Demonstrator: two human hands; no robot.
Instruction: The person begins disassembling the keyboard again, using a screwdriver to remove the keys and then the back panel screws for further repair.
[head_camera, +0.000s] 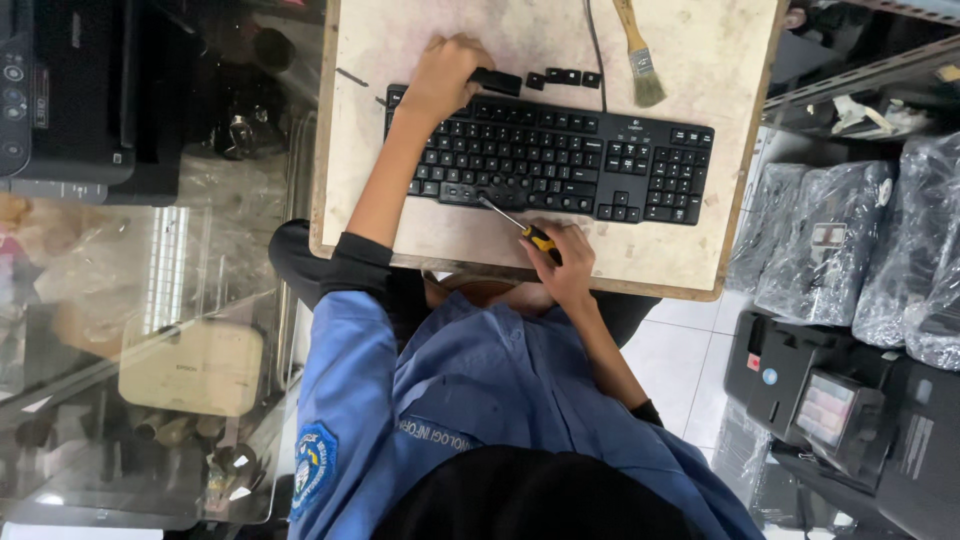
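While the left hand (440, 75) is resting closed on the top left corner of the black keyboard (560, 155), its grip clenched over that edge and holding nothing loose, the work is looking only begun — five pulled key caps (545, 78) are lying in a row on the worktop (700, 250) above, and nearly all keys are sitting in place. Further right, the right hand (565, 262) is grasping one screwdriver (520, 228), its tip touching the bottom row — one brush (640, 60) is lying beyond.
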